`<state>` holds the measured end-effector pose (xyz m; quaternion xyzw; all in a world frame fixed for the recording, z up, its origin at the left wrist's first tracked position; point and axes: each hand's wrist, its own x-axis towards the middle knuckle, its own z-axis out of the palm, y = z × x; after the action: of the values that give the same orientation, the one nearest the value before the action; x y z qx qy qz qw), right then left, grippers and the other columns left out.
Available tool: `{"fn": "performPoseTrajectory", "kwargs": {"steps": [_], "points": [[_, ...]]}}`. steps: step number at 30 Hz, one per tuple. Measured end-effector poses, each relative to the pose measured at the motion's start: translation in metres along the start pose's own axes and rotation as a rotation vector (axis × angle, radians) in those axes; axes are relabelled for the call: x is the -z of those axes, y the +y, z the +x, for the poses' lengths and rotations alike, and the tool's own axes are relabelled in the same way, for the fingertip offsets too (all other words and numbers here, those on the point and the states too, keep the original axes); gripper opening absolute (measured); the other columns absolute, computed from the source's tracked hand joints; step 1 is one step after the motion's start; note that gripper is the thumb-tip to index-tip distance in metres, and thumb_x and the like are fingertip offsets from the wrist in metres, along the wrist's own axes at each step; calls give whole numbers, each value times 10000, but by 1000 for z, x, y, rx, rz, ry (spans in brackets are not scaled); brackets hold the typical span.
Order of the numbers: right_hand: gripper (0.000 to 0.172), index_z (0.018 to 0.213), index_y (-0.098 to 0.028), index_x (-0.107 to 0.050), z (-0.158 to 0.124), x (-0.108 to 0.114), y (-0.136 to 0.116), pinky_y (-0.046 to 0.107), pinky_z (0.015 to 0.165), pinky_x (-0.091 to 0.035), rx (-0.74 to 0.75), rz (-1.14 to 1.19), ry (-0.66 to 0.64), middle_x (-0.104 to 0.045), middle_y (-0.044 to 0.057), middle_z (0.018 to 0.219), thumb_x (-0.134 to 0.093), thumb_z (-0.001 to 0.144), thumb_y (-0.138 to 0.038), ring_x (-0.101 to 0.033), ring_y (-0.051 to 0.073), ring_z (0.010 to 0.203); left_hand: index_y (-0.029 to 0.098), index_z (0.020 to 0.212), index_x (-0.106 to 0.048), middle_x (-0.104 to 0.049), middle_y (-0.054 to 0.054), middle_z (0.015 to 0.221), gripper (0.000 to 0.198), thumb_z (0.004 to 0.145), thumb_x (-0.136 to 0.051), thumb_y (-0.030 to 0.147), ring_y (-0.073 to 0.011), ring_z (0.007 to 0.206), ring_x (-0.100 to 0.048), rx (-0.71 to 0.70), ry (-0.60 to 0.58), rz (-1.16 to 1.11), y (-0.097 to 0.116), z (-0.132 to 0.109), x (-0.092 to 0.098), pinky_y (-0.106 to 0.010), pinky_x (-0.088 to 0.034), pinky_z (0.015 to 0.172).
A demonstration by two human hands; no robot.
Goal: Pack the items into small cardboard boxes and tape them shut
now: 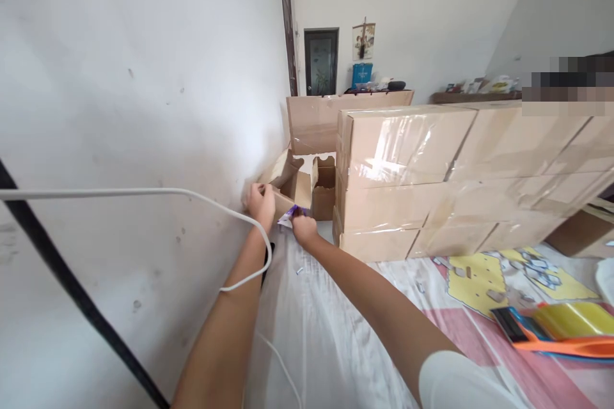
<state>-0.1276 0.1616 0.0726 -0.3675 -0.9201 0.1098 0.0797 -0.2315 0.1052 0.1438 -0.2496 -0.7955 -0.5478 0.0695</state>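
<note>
Both my arms reach forward along the wall toward an open cardboard box [300,189], which tilts against the wall. My left hand [261,203] is closed on the near left edge of this box. Just right of it, my right hand [305,229] is closed around a small purple and white packet [286,216] at the box's near side. Part of the packet is hidden by the fingers. A second open cardboard box [325,195] stands upright behind my right hand, beside the stack.
A wall of taped cardboard boxes [393,204] fills the right side. A white cable [192,192] crosses over my left forearm. An orange-handled tape dispenser [566,335] lies on the patterned sheet [472,275]. Another person is at the far right, behind the boxes.
</note>
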Motion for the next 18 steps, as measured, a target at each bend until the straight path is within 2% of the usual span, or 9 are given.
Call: {"fn": "performPoseTrajectory", "kwargs": {"steps": [4, 7, 10, 12, 14, 16, 18], "points": [[369, 1282, -160, -607, -53, 9, -20, 448, 934, -572, 170, -11, 35, -633, 102, 1276, -626, 982, -375, -653, 225, 1096, 214, 1065, -710, -658, -155, 1239, 276, 852, -582, 335, -386, 1313, -468, -96, 103, 66, 52, -47, 30, -596, -359, 1100], [311, 1256, -178, -650, -101, 19, -26, 409, 934, -571, 277, 0, 85, -655, 118, 1314, -475, 1051, -333, -648, 242, 1161, 200, 1064, -734, -677, -162, 1195, 303, 860, -532, 296, -375, 1274, -497, -133, 181, 99, 70, -84, 63, -586, -340, 1119], [374, 1215, -199, -703, -151, 30, -19, 364, 876, -589, 350, 28, 121, -701, 118, 1286, -388, 1070, -339, -658, 270, 1190, 171, 1031, -742, -713, -155, 1065, 329, 863, -476, 269, -324, 1120, -593, -198, 309, 106, 69, -119, 98, -502, -383, 1099], [369, 1165, -193, -734, -187, 36, -7, 356, 820, -604, 375, 51, 134, -747, 123, 1184, -438, 1051, -381, -708, 277, 1095, 183, 978, -726, -717, -126, 989, 323, 874, -444, 300, -292, 1021, -623, -244, 378, 61, 64, -143, 117, -448, -448, 1019], [360, 1098, -178, -759, -223, 40, 10, 342, 788, -614, 388, 70, 149, -770, 127, 1106, -463, 1041, -374, -746, 260, 978, 201, 929, -693, -701, -98, 959, 306, 887, -423, 339, -267, 967, -622, -242, 371, 5, 60, -166, 129, -407, -485, 936], [366, 1116, -167, -756, -260, 40, 33, 337, 838, -620, 385, 145, 209, -749, 130, 1192, -437, 1049, -333, -753, 234, 977, 205, 916, -659, -675, -87, 964, 273, 876, -433, 353, -260, 966, -606, -244, 396, -21, 59, -188, 137, -401, -487, 920], [405, 1246, -157, -712, -298, 38, 62, 355, 956, -602, 335, 334, 363, -657, 137, 1379, -393, 1061, -323, -724, 230, 1110, 213, 865, -618, -637, -80, 937, 215, 853, -453, 349, -272, 969, -590, -257, 435, -6, 58, -207, 145, -428, -475, 937]]}}
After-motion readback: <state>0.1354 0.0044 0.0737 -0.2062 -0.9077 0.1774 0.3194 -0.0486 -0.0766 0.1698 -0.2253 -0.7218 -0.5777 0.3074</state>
